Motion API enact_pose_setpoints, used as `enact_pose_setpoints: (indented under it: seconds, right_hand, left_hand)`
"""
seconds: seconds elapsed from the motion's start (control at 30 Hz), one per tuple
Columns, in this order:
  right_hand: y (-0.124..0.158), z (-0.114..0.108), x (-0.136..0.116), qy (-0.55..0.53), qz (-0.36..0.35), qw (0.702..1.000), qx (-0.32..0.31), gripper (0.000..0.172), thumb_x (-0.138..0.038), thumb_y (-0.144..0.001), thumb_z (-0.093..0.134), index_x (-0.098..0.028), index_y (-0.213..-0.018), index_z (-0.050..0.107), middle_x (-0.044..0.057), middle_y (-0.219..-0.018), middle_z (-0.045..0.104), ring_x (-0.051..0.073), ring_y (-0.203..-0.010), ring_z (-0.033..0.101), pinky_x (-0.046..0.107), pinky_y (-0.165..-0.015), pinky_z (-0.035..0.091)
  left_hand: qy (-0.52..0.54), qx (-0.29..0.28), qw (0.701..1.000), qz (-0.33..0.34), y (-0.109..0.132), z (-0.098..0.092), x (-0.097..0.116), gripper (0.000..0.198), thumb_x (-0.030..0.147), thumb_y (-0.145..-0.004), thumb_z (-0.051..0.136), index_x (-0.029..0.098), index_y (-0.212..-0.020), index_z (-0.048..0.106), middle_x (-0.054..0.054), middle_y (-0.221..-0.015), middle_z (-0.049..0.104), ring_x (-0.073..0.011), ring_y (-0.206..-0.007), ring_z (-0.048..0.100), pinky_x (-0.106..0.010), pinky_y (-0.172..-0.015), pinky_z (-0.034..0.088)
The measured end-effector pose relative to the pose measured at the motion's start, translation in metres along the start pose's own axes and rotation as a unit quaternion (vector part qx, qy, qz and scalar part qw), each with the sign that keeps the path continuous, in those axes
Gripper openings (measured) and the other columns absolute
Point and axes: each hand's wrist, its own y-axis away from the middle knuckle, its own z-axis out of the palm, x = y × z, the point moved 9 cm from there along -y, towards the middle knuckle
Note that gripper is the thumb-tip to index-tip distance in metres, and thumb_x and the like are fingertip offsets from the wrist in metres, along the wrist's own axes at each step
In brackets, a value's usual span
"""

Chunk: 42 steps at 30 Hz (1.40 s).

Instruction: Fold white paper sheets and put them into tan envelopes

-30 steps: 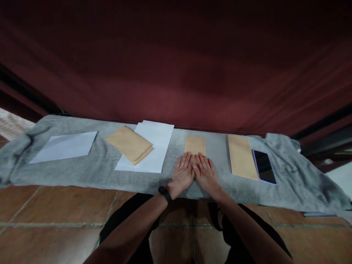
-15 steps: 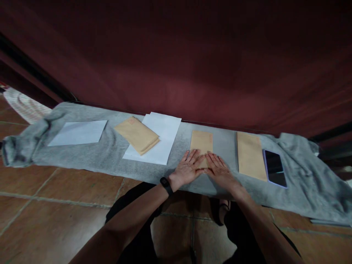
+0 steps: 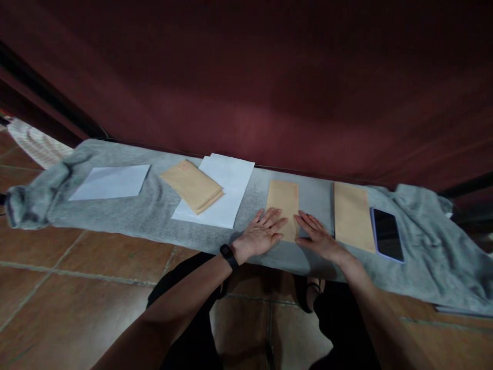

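A brown paper envelope (image 3: 283,192) with faint red print lies flat on the grey cloth in front of me. My left hand (image 3: 262,232) rests palm down on its lower left part, fingers spread and pointing away from me. At the envelope's right edge lies my right hand (image 3: 318,237), also flat, its fingertips touching or just beside that edge. Neither hand grips anything. To the right is a larger-looking stack of brown envelopes (image 3: 352,216). On the left, several more envelopes (image 3: 192,186) lie askew over white paper sheets (image 3: 234,180).
A phone (image 3: 387,234) in a pale purple case lies right of the envelope stack. Another white sheet (image 3: 111,182) is at the far left. The grey cloth (image 3: 154,218) covers a narrow bench against a dark red panel (image 3: 246,118). Tiled floor (image 3: 96,288) lies below.
My hands have moved apart. The right hand slid from the envelope's middle to its right edge, uncovering more of the envelope, while the left stayed on its left part.
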Motion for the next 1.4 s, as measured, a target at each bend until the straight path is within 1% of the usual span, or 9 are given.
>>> enact_pose_setpoints:
  seconds: [0.23,0.33,0.43,0.57,0.7,0.83,1.0,1.17,1.4]
  right_hand:
    - [0.001,-0.008,0.001,-0.038,0.009,0.999,-0.010,0.072,-0.037,-0.091,0.061,-0.024,-0.158,0.036,0.007,-0.168,0.028,0.027,-0.156,0.022,0.047,-0.126,0.027]
    - [0.001,-0.018,-0.009,-0.063,-0.008,0.998,0.023,0.068,-0.038,-0.095,0.056,-0.022,-0.159,0.035,0.008,-0.166,0.031,0.025,-0.155,0.025,0.046,-0.127,0.027]
    - [-0.004,-0.029,-0.029,-0.101,-0.006,0.990,0.097,0.060,-0.039,-0.104,0.040,-0.024,-0.161,0.029,0.007,-0.165,0.035,0.022,-0.154,0.028,0.048,-0.127,0.028]
    - [-0.018,-0.019,-0.071,-0.144,-0.012,0.981,0.132,0.063,-0.045,-0.108,0.024,-0.015,-0.163,0.022,0.012,-0.167,0.028,0.023,-0.156,0.024,0.048,-0.126,0.029]
    - [-0.029,-0.005,-0.092,-0.108,0.009,0.982,0.152,0.065,-0.047,-0.108,0.018,-0.010,-0.163,0.017,0.014,-0.168,0.024,0.023,-0.157,0.020,0.047,-0.127,0.026]
    - [-0.028,-0.002,-0.089,-0.031,0.023,0.984,0.175,0.063,-0.044,-0.109,0.017,-0.011,-0.163,0.017,0.013,-0.168,0.025,0.023,-0.157,0.019,0.048,-0.128,0.022]
    - [-0.024,-0.002,-0.075,0.033,0.018,0.983,0.178,0.063,-0.043,-0.109,0.019,-0.008,-0.161,0.022,0.014,-0.166,0.028,0.023,-0.156,0.021,0.046,-0.128,0.018]
    - [-0.023,-0.006,-0.055,0.060,0.056,0.980,0.182,0.062,-0.044,-0.108,0.024,-0.009,-0.160,0.029,0.013,-0.165,0.032,0.024,-0.154,0.027,0.046,-0.127,0.019]
    - [-0.021,-0.026,-0.038,0.064,0.094,0.979,0.169,0.057,-0.039,-0.109,0.021,-0.011,-0.153,0.045,0.011,-0.159,0.044,0.027,-0.149,0.038,0.048,-0.125,0.022]
  left_hand:
    - [0.013,-0.067,0.998,0.016,0.003,-0.005,-0.016,0.054,0.036,-0.104,0.040,0.035,-0.158,0.032,0.003,-0.170,0.020,-0.0204,-0.158,0.013,-0.047,-0.128,0.014]
    - [0.021,-0.080,0.996,0.027,0.001,-0.007,-0.021,0.055,0.030,-0.103,0.039,0.033,-0.158,0.033,0.003,-0.169,0.022,-0.0196,-0.157,0.015,-0.046,-0.128,0.017]
    - [0.009,-0.053,0.998,0.024,-0.005,-0.009,-0.020,0.055,0.025,-0.103,0.033,0.026,-0.158,0.033,-0.002,-0.168,0.026,-0.0192,-0.156,0.020,-0.045,-0.128,0.018]
    - [-0.023,0.026,0.999,-0.005,-0.015,-0.011,-0.005,0.058,0.021,-0.102,0.029,0.009,-0.159,0.027,-0.013,-0.168,0.025,-0.0213,-0.157,0.017,-0.043,-0.129,0.017]
    - [-0.036,0.018,0.999,-0.030,-0.022,0.005,0.013,0.062,0.022,-0.100,0.033,0.002,-0.159,0.023,-0.019,-0.167,0.023,-0.0261,-0.157,0.016,-0.044,-0.128,0.022]
    - [-0.050,0.020,0.998,-0.045,-0.024,0.011,0.015,0.062,0.022,-0.100,0.032,0.004,-0.159,0.023,-0.018,-0.168,0.023,-0.0262,-0.157,0.015,-0.045,-0.128,0.022]
    - [-0.054,0.039,0.996,-0.058,-0.019,0.008,0.003,0.059,0.023,-0.103,0.024,0.004,-0.159,0.024,-0.016,-0.167,0.025,-0.0237,-0.157,0.015,-0.044,-0.128,0.022]
    - [-0.064,0.052,0.993,-0.090,-0.012,0.004,-0.013,0.060,0.033,-0.105,0.026,0.005,-0.158,0.028,-0.016,-0.167,0.026,-0.0240,-0.156,0.018,-0.044,-0.128,0.022]
    - [-0.075,0.078,0.988,-0.110,-0.013,-0.011,-0.021,0.060,0.036,-0.105,0.026,0.004,-0.154,0.038,-0.018,-0.160,0.040,-0.0257,-0.153,0.030,-0.046,-0.128,0.020]
